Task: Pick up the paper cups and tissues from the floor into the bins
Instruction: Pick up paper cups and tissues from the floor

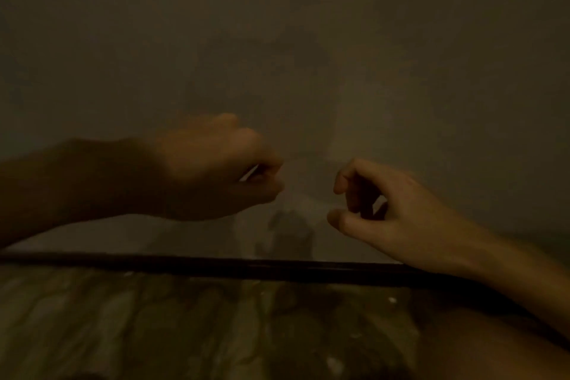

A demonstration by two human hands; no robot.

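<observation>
- Dim, blurred shot: plain wall (308,25) fills the upper half, murky brown all over.
- Dark bar (216,265) runs straight across the lower part of the frame, left edge to right, passing under the right forearm.
- Below the bar: streaky wood-like surface (123,324) with a few pale specks.
- Above the bar: paler strip (148,237) with a dark smudge (287,237) sitting on it, just under the gap between the hands. Too blurred to identify.
- Left hand (212,170) comes in from the left edge, back of hand up, fingers curled tight into a fist shape, thumb against the fingers.
- Pale sliver (248,173) shows between that thumb and the fingers. Cannot tell what it is, or whether the hand actually grips it.
- Right hand (391,210) comes in from the lower right, fingers curled loosely inward. Index tip (340,182) and thumb tip (339,220) are narrowly apart.
- Cannot tell whether the right hand holds anything.
- Hands are level with each other, near but apart, knuckles facing across the gap.
- Faint lighter patch (308,182) lies between the two hands; could be wall or something thin, cannot tell.
- Cups, tissues, bins: cannot tell where they are; nothing in this dark frame reads clearly as any of them.
</observation>
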